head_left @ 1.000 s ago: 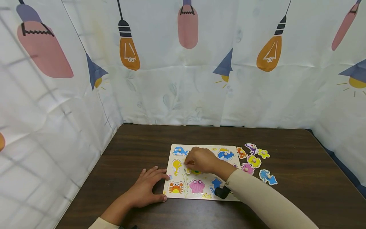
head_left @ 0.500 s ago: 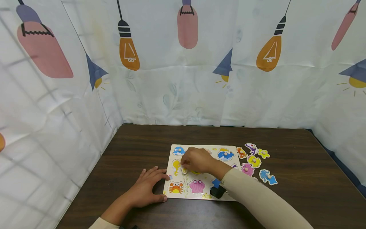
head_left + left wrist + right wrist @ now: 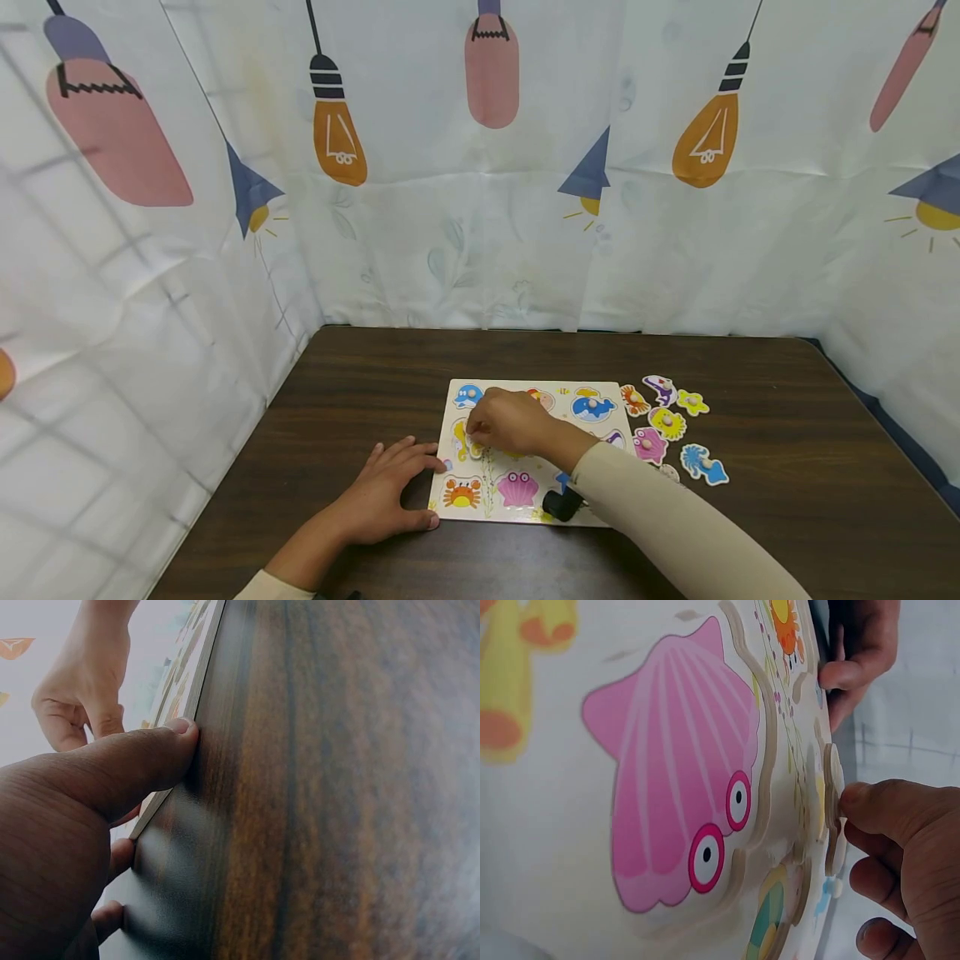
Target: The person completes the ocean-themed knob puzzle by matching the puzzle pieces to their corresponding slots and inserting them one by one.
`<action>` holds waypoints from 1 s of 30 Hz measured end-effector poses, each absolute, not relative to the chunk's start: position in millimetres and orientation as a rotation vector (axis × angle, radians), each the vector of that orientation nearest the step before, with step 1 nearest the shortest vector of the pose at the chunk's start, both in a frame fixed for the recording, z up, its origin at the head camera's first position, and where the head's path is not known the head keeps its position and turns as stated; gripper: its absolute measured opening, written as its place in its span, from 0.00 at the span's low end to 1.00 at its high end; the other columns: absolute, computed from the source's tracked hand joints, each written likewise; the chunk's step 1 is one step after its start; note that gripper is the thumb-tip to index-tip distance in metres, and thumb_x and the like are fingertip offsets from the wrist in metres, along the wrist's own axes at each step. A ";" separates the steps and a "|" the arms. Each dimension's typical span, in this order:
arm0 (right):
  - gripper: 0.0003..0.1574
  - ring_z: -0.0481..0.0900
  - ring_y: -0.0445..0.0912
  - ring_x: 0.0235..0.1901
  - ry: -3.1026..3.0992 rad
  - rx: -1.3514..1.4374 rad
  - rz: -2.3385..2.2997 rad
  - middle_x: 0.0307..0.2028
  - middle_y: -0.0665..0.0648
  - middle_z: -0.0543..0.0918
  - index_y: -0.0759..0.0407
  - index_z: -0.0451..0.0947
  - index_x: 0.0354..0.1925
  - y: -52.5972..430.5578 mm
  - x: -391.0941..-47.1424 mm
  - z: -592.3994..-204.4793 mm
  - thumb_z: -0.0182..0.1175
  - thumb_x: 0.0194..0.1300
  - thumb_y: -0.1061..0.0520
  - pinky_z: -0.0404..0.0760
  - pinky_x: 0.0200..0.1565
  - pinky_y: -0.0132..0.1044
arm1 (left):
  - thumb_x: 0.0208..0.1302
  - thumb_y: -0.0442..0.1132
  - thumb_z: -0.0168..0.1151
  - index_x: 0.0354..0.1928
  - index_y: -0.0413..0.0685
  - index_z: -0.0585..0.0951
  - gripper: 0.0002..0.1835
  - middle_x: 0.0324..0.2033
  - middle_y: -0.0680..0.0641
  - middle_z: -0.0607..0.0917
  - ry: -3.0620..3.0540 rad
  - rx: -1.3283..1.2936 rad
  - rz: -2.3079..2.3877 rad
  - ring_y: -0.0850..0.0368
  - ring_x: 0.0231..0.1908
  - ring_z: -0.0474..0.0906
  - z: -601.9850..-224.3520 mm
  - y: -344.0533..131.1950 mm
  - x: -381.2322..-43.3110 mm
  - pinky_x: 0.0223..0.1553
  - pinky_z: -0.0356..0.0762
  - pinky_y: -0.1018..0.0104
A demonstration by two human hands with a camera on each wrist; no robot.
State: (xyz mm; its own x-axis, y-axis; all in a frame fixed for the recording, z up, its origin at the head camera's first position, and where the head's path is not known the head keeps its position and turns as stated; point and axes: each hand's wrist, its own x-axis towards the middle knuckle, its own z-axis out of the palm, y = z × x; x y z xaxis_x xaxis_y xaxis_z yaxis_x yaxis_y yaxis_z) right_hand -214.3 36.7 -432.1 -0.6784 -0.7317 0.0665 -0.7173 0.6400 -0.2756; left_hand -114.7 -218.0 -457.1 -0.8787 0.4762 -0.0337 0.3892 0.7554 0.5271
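A wooden sea-animal puzzle board [image 3: 540,512] lies on the table in front of me. My right hand [image 3: 517,423] is over its left part and pinches a small yellow puzzle piece [image 3: 476,451] at the seahorse recess [image 3: 459,439]. In the right wrist view the pinched puzzle piece [image 3: 833,799] shows edge-on, tilted, close to the board; most of its picture is hidden. My left hand [image 3: 386,492] rests with fingers spread at the board's left edge; its thumb [image 3: 161,750] touches the board's edge in the left wrist view. The pink shell recess [image 3: 517,489] shows below my right hand.
Several loose pieces lie right of the board, among them a pink piece [image 3: 649,446], a yellow fish [image 3: 666,423], a yellow star [image 3: 692,402] and a blue piece [image 3: 703,465]. A whale piece [image 3: 468,396] sits at the board's top left. A printed curtain [image 3: 480,250] stands behind the table.
My right hand has moved left across the board with the yellow puzzle piece, from beside the seahorse recess to over it. The left hand has stayed still.
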 end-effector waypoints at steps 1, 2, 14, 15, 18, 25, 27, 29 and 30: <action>0.05 0.76 0.35 0.44 2.797 -1.242 -0.430 0.39 0.36 0.83 0.41 0.90 0.42 36.0 -214.1 -432.2 0.70 0.67 0.48 0.79 0.40 0.32 | 0.54 0.62 0.76 0.59 0.69 0.77 0.31 0.71 0.53 0.70 2.786 0.693 0.781 0.38 0.75 0.55 -457.2 -217.9 -114.7 0.69 0.38 0.24; 0.05 0.76 0.35 0.45 2.796 -1.249 -0.431 0.39 0.36 0.83 0.41 0.90 0.42 35.2 -214.0 -432.3 0.70 0.67 0.48 0.79 0.40 0.32 | 0.54 0.62 0.76 0.59 0.69 0.77 0.31 0.71 0.53 0.71 2.787 0.694 0.780 0.38 0.75 0.55 -457.3 -217.8 -114.7 0.69 0.38 0.24; 0.04 0.76 0.36 0.46 2.786 -1.266 -0.430 0.40 0.38 0.83 0.40 0.90 0.40 27.2 -211.5 -432.6 0.70 0.67 0.49 0.81 0.41 0.35 | 0.53 0.61 0.76 0.59 0.67 0.78 0.31 0.70 0.52 0.72 2.810 0.706 0.783 0.37 0.75 0.56 -457.4 -216.9 -112.9 0.68 0.40 0.23; 0.04 0.76 0.35 0.46 2.783 -1.269 -0.431 0.40 0.38 0.83 0.40 0.90 0.40 26.4 -211.5 -432.3 0.70 0.67 0.50 0.81 0.41 0.35 | 0.53 0.61 0.76 0.59 0.67 0.78 0.31 0.70 0.52 0.72 2.809 0.707 0.785 0.37 0.75 0.56 -457.6 -217.0 -112.9 0.68 0.40 0.23; 0.04 0.76 0.35 0.44 2.779 -1.272 -0.428 0.39 0.39 0.83 0.40 0.90 0.39 24.1 -211.6 -432.1 0.70 0.66 0.50 0.80 0.40 0.34 | 0.54 0.61 0.76 0.59 0.67 0.78 0.31 0.70 0.51 0.72 2.805 0.712 0.792 0.37 0.75 0.56 -457.9 -217.0 -112.7 0.68 0.39 0.23; 0.04 0.75 0.34 0.42 2.766 -1.273 -0.427 0.37 0.37 0.82 0.41 0.90 0.40 18.8 -213.0 -435.0 0.70 0.67 0.49 0.79 0.39 0.32 | 0.54 0.61 0.76 0.58 0.68 0.78 0.30 0.70 0.51 0.72 2.796 0.706 0.796 0.36 0.75 0.56 -457.1 -216.9 -112.7 0.68 0.39 0.23; 0.04 0.75 0.34 0.41 2.767 -1.280 -0.421 0.37 0.36 0.82 0.41 0.90 0.40 17.8 -213.4 -436.6 0.70 0.67 0.49 0.79 0.39 0.32 | 0.54 0.61 0.76 0.58 0.68 0.78 0.30 0.70 0.51 0.72 2.793 0.701 0.797 0.37 0.75 0.56 -456.7 -217.0 -112.8 0.68 0.39 0.23; 0.04 0.75 0.34 0.41 2.770 -1.286 -0.412 0.37 0.36 0.82 0.41 0.90 0.40 16.8 -213.3 -437.2 0.70 0.67 0.49 0.79 0.38 0.32 | 0.54 0.61 0.76 0.58 0.67 0.78 0.30 0.70 0.51 0.72 2.792 0.700 0.795 0.37 0.75 0.56 -456.3 -217.1 -112.8 0.68 0.39 0.23; 0.04 0.76 0.34 0.41 2.772 -1.287 -0.406 0.37 0.36 0.82 0.41 0.90 0.40 16.2 -213.3 -437.4 0.70 0.67 0.49 0.79 0.38 0.32 | 0.54 0.61 0.76 0.59 0.67 0.78 0.30 0.70 0.51 0.71 2.793 0.699 0.793 0.37 0.75 0.56 -456.1 -217.2 -112.8 0.68 0.39 0.23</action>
State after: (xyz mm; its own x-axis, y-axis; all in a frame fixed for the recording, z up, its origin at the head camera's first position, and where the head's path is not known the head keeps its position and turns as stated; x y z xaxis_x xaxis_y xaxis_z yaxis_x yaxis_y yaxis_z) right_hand -213.3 16.2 -437.4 -0.6501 -0.7577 0.0574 -0.7423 0.6171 -0.2612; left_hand -112.8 -217.2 -456.1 -0.8792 0.4761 -0.0211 0.3940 0.7511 0.5298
